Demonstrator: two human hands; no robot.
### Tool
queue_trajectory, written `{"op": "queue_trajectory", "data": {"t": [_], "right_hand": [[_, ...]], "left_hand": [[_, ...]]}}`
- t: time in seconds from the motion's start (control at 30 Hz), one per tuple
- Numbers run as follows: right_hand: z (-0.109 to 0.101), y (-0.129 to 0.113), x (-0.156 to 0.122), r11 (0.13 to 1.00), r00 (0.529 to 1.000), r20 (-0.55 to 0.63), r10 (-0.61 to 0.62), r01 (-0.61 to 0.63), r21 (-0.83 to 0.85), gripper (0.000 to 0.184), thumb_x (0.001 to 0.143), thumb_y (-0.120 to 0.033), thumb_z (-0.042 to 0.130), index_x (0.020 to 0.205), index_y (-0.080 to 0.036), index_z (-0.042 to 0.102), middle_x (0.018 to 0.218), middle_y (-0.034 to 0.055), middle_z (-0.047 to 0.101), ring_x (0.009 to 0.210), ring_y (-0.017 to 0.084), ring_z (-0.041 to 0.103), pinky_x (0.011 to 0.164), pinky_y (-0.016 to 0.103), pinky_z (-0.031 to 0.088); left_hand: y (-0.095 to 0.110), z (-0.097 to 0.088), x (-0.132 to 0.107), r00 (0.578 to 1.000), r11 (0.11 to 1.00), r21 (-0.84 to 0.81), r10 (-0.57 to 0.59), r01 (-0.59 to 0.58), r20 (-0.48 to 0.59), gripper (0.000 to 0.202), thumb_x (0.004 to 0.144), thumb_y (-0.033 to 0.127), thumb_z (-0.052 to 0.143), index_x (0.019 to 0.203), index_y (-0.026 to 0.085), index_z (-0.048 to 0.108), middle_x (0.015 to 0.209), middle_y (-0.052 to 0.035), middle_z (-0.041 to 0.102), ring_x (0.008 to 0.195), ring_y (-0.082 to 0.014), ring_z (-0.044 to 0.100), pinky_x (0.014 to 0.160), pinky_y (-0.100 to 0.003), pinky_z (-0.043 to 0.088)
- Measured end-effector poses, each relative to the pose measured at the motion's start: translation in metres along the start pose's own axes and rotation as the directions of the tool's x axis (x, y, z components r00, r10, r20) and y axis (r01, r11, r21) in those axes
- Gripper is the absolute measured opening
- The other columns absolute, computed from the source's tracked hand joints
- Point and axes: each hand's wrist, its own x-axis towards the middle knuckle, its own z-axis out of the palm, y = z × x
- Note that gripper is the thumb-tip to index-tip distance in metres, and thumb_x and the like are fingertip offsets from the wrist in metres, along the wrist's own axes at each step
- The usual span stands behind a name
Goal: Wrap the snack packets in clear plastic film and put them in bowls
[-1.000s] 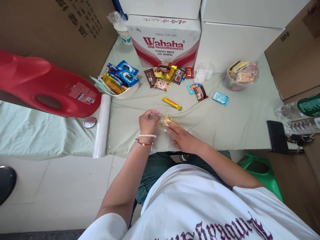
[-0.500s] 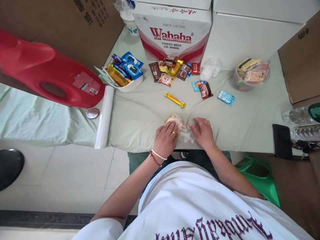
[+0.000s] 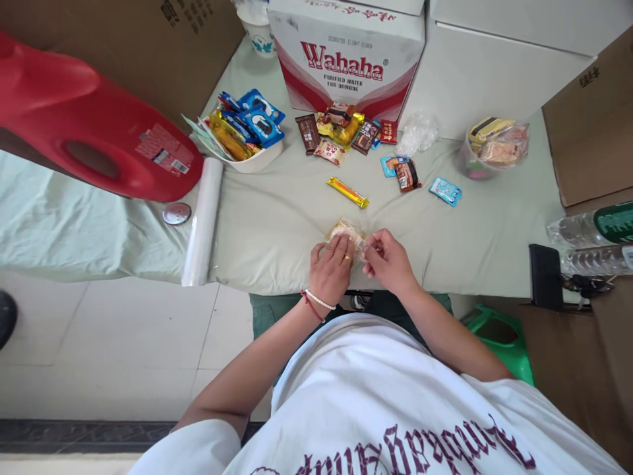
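A snack in a clear and yellow plastic wrapper (image 3: 345, 227), perhaps bread, lies near the table's front edge. My left hand (image 3: 331, 265) rests over it, fingers stretched out and pressing on its top, covering much of it. At its right end, my right hand (image 3: 390, 261) is closed, thumb and fingers pinching the wrapper's crumpled edge. Just beyond lies a yellow snack stick (image 3: 347, 192). Further back are a pile of wrapped snacks (image 3: 341, 132), a brown packet (image 3: 407, 175) on a blue one, and a light blue packet (image 3: 446, 190).
At the left stand a white bowl (image 3: 250, 161) of snacks, a roll of plastic film (image 3: 202, 224) and a red jug (image 3: 99, 125). A Wahaha box (image 3: 346, 63) borders the back. To the right are a clear tub (image 3: 494, 155), bottles (image 3: 576, 227) and a black phone-like object (image 3: 545, 277).
My right hand has moved left and closed on the wrapper's loose end, which was spread out before. My left hand stays on the snack. The whole view has shifted slightly.
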Motion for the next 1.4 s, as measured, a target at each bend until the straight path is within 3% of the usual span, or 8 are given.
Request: {"op": "queue_trajectory", "data": {"t": [0.33, 0.47, 0.57, 0.83, 1.07, 1.17, 1.27, 1.4], "right_hand": [[0.027, -0.014, 0.062, 0.794, 0.987, 0.008, -0.158, 0.132, -0.594, 0.013, 0.094, -0.024, 0.053, 0.097, -0.024, 0.065, 0.079, 0.0016, 0.073, 0.079, 0.022, 0.068, 0.076, 0.033, 0.049], [0.029, -0.008, 0.061, 0.777, 0.975, 0.061, -0.213, 0.207, -0.595, 0.02, 0.1, -0.027, 0.045, 0.106, -0.023, 0.064, 0.087, 0.0039, 0.075, 0.084, 0.024, 0.069, 0.079, 0.033, 0.048], [0.032, -0.002, 0.059, 0.81, 0.965, 0.08, -0.25, 0.254, -0.529, 0.022, 0.102, -0.033, 0.043, 0.108, -0.023, 0.062, 0.091, 0.0049, 0.073, 0.084, 0.024, 0.069, 0.081, 0.034, 0.05], [0.005, -0.004, 0.033, 0.983, 0.999, 0.035, -0.009, 0.003, 0.185, 0.056, 0.092, -0.08, 0.047, 0.102, -0.027, 0.06, 0.079, 0.0007, 0.065, 0.068, 0.02, 0.065, 0.059, 0.033, 0.053], [-0.034, 0.025, 0.007, 0.965, 0.991, -0.136, 0.011, 0.025, 0.261, 0.043, 0.085, -0.062, 0.071, 0.107, -0.026, 0.064, 0.102, 0.0021, 0.073, 0.1, 0.023, 0.067, 0.093, 0.038, 0.055], [-0.066, 0.036, 0.008, 0.933, 0.985, -0.164, 0.049, 0.013, 0.36, 0.043, 0.082, -0.061, 0.072, 0.107, -0.026, 0.065, 0.106, 0.0026, 0.074, 0.099, 0.022, 0.068, 0.085, 0.036, 0.056], [-0.132, 0.027, 0.016, 0.946, 0.934, -0.357, 0.027, 0.091, 0.31, 0.044, 0.077, -0.059, 0.079, 0.105, -0.027, 0.068, 0.105, 0.0017, 0.073, 0.092, 0.02, 0.067, 0.072, 0.029, 0.054], [-0.264, -0.011, 0.052, 0.951, 0.725, -0.685, -0.071, 0.257, 0.172, 0.044, 0.073, -0.06, 0.083, 0.094, -0.025, 0.065, 0.092, -0.0013, 0.069, 0.073, 0.013, 0.061, 0.055, 0.022, 0.044]], "left_hand": [[-0.015, -0.006, -0.004, 0.999, 0.964, -0.265, 0.019, -0.031, -0.049, 0.05, 0.092, 0.017, 0.049, 0.14, 0.011, 0.059, 0.151, -0.0189, 0.059, 0.149, -0.0271, 0.047, 0.122, -0.046, 0.042], [-0.04, -0.003, -0.001, 0.875, 0.872, -0.371, -0.422, 0.319, -0.239, 0.033, 0.098, 0.023, 0.043, 0.118, 0.019, 0.069, 0.13, -0.0137, 0.069, 0.133, -0.0265, 0.058, 0.119, -0.051, 0.042], [-0.043, 0.01, 0.014, 0.822, 0.838, -0.309, -0.524, 0.45, -0.222, 0.03, 0.096, 0.038, 0.056, 0.112, 0.017, 0.069, 0.134, -0.0188, 0.065, 0.137, -0.0359, 0.052, 0.118, -0.06, 0.039], [-0.001, 0.014, 0.023, 0.9, 0.937, -0.326, -0.244, 0.123, -0.362, 0.029, 0.096, 0.027, 0.056, 0.123, 0.017, 0.063, 0.125, -0.0174, 0.066, 0.129, -0.0296, 0.059, 0.11, -0.051, 0.048], [0.047, 0.02, 0.012, 0.937, 0.859, -0.374, 0.319, -0.349, -0.141, 0.04, 0.088, 0.009, 0.054, 0.124, 0.019, 0.069, 0.157, -0.0178, 0.052, 0.153, -0.032, 0.041, 0.116, -0.055, 0.046], [0.03, 0.019, 0.012, 0.904, 0.786, -0.457, 0.411, -0.416, -0.115, 0.049, 0.092, 0.007, 0.05, 0.139, 0.021, 0.059, 0.152, -0.0148, 0.057, 0.15, -0.0264, 0.045, 0.116, -0.05, 0.049], [-0.01, 0.012, 0.009, 0.95, 0.872, -0.378, 0.276, -0.312, -0.145, 0.04, 0.096, 0.011, 0.052, 0.133, 0.024, 0.061, 0.142, -0.0134, 0.064, 0.139, -0.0269, 0.056, 0.111, -0.049, 0.053], [-0.06, 0.002, 0.003, 0.988, 0.97, -0.238, 0.003, -0.041, -0.156, 0.024, 0.099, 0.023, 0.055, 0.12, 0.021, 0.065, 0.12, -0.0121, 0.072, 0.115, -0.0289, 0.067, 0.101, -0.051, 0.056]]}}
